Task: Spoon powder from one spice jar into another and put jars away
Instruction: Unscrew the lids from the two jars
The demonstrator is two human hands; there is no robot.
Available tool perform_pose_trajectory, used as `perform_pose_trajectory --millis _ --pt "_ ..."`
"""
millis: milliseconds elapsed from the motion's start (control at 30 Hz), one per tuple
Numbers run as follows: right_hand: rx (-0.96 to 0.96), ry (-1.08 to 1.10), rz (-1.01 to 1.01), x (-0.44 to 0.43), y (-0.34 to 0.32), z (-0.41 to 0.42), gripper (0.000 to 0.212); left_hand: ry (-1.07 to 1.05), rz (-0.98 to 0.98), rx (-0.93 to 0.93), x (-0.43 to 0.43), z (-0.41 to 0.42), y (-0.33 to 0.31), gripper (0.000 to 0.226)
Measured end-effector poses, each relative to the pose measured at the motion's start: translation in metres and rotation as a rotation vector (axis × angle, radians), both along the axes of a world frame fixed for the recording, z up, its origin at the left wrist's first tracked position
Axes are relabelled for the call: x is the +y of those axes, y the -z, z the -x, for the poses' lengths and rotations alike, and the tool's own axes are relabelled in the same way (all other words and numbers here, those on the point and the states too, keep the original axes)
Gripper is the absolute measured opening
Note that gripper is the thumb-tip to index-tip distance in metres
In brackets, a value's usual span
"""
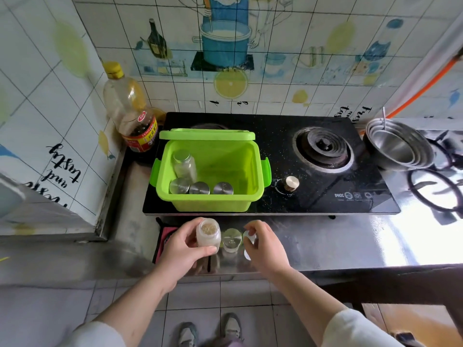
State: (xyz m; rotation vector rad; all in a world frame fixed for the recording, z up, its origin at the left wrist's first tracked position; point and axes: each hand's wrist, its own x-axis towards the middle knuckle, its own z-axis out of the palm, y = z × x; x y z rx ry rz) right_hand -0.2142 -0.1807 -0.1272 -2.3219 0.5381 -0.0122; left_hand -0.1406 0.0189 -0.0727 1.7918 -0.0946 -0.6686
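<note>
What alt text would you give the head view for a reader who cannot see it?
The left hand holds an open spice jar of powder on a steel counter; the right hand grips a small white object. Behind, a green box holds more jars.

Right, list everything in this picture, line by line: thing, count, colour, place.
Storage box: one, bright green, lid open, on the stove's left side.
Jars in box: four, clear with silver lids, along the box's left and front.
Open jar: one, clear, pale powder inside, counter edge, in the left hand.
Second jar: one, clear, beside the open jar.
Gas stove: one, black glass, centre.
Knob: one, brass, stove front.
Sauce bottle: one, yellow cap, red label, left corner.
Steel bowls: nested stack, silver, right of stove.
Hose: one, orange, right wall.
Left hand: grip on the open jar.
Right hand: on a small white item, unclear what.
</note>
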Motion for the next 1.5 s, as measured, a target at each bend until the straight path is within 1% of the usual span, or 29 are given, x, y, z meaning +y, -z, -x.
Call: perform_pose_trajectory --millis 200,300,500,567,700,767,900,967,1133,1267,1500 --pt "-0.056 -0.143 0.024 0.019 -0.009 -0.004 0.034 0.014 -0.012 0.029 0.014 -0.001 0.006 0.056" --pt "-0.046 -0.163 0.079 0.024 -0.008 -0.009 0.039 0.033 -0.007 0.008 0.016 -0.003 0.010 0.055" --pt "-0.074 -0.207 0.115 0.031 -0.009 -0.016 0.048 0.041 -0.029 -0.003 0.015 -0.008 0.021 0.057" --pt "-0.028 -0.194 0.162 0.030 -0.005 -0.018 0.053 0.024 -0.031 0.005 0.014 -0.009 0.024 0.056" --pt "0.191 -0.198 0.182 0.023 0.004 -0.023 0.071 -0.004 -0.045 0.008 0.017 -0.013 0.031 0.056" --pt "0.248 -0.210 0.189 0.020 0.008 -0.025 0.073 0.000 -0.062 0.003 0.018 -0.014 0.036 0.057" --pt "0.289 -0.213 0.162 0.018 0.014 -0.029 0.067 0.004 -0.083 -0.036 0.013 -0.016 0.047 0.058" --pt "0.258 -0.207 0.134 0.018 0.018 -0.029 0.061 0.020 -0.099 -0.050 0.007 -0.017 0.051 0.058" --pt "0.159 -0.130 0.049 0.014 0.012 -0.024 0.056 0.050 -0.118 -0.074 -0.007 -0.020 0.061 0.057" --pt "0.059 -0.073 0.042 0.001 -0.001 -0.017 0.047 0.092 -0.111 -0.039 -0.018 -0.021 0.068 0.059" --pt "0.052 -0.110 0.041 -0.016 -0.009 -0.009 0.046 0.088 -0.104 -0.035 -0.034 -0.018 0.076 0.060"
